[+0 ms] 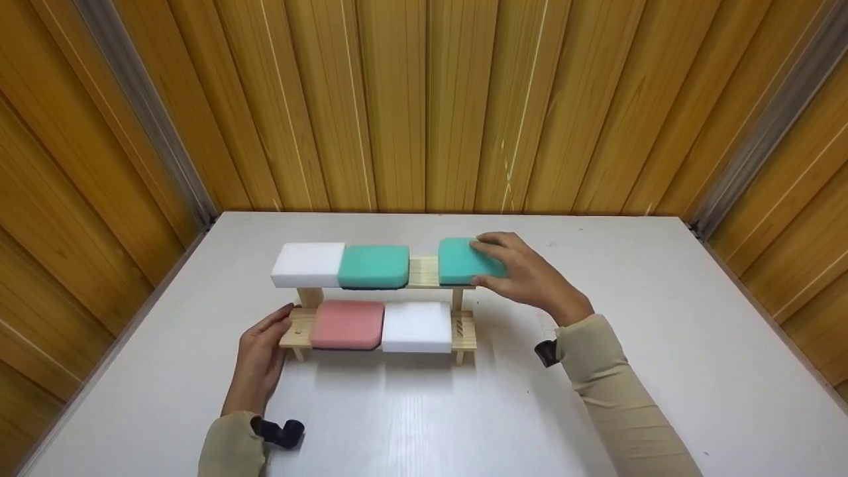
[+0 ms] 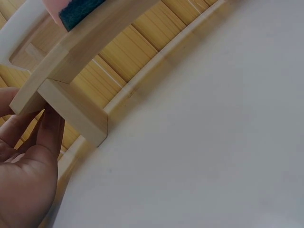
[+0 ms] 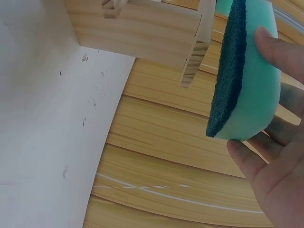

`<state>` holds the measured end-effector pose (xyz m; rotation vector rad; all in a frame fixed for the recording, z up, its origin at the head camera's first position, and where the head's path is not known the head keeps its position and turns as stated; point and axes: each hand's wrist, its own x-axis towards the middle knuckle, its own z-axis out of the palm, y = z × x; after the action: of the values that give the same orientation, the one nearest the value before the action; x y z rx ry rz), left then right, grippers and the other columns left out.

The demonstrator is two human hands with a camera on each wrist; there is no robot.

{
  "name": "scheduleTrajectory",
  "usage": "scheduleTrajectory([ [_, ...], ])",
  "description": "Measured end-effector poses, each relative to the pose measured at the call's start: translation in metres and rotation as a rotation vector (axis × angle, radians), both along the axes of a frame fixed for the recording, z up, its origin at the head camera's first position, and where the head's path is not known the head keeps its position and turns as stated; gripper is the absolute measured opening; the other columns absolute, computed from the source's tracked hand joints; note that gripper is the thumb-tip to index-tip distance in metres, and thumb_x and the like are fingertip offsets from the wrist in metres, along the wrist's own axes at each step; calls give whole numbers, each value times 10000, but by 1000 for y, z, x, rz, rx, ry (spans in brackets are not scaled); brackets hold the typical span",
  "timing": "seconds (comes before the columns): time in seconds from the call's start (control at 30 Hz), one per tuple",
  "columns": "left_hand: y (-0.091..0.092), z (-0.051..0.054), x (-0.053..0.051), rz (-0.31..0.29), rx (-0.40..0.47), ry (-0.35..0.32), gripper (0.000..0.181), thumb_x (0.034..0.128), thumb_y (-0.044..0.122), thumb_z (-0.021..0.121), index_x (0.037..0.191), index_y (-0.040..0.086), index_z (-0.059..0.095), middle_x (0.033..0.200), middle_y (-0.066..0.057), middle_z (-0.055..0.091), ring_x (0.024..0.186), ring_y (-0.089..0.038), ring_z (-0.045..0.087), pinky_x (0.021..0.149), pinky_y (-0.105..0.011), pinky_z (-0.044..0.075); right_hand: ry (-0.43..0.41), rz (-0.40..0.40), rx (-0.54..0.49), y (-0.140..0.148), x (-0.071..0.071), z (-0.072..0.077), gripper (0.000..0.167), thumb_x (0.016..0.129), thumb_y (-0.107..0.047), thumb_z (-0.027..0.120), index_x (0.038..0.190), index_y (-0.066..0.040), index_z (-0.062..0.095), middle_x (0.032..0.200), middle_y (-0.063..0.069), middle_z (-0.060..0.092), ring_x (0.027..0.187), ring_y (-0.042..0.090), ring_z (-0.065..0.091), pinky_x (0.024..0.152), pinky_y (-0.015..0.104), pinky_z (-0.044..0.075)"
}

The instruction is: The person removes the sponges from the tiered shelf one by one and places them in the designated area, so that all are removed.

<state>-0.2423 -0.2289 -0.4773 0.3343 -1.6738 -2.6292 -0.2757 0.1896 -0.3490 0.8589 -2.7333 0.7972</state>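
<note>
A two-tier wooden rack [image 1: 424, 271] stands on the table. At the upper tier's right end, my right hand [image 1: 533, 275] grips a green sponge [image 1: 456, 262], thumb on one side and fingers on the other. Its dark scouring pad [image 3: 230, 71] faces down, and part of it overhangs the rack's end. My left hand [image 1: 260, 354] holds the left end of the lower tier [image 2: 57, 57], fingers around the board's edge beside a leg. Up top at left sit a white sponge [image 1: 309, 264] and another green sponge [image 1: 375, 265]. Below are a pink sponge [image 1: 348, 323] and a second white sponge [image 1: 417, 326].
The rack stands toward the back of a white table [image 1: 411, 417]. Wood-patterned panel walls [image 1: 424, 106] rise behind it and at both sides. A bare strip of upper shelf shows between the two green sponges. Black wrist mounts [image 1: 281, 434] sit at both cuffs.
</note>
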Motion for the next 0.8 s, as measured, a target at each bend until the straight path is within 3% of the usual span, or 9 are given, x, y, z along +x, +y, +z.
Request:
scheduleTrajectory([
  [0.27, 0, -1, 0, -12, -52, -8, 502, 961, 42, 521, 1441, -11, 386, 1536, -126, 346, 1418, -213, 351, 1049, -166, 445, 16, -4, -14, 8, 0, -2, 584, 870, -288, 714, 1370, -49, 528, 1416, 162, 463, 1308, 335, 431, 1080, 497, 438],
  [0.8, 0, -1, 0, 0, -37, -16, 508, 952, 11, 504, 1442, -22, 373, 1541, -137, 337, 1421, -214, 344, 1056, -172, 438, 0, -48, -3, 22, 2, -6, 585, 883, -257, 700, 1393, -52, 500, 1443, 167, 430, 1325, 347, 412, 1090, 514, 427],
])
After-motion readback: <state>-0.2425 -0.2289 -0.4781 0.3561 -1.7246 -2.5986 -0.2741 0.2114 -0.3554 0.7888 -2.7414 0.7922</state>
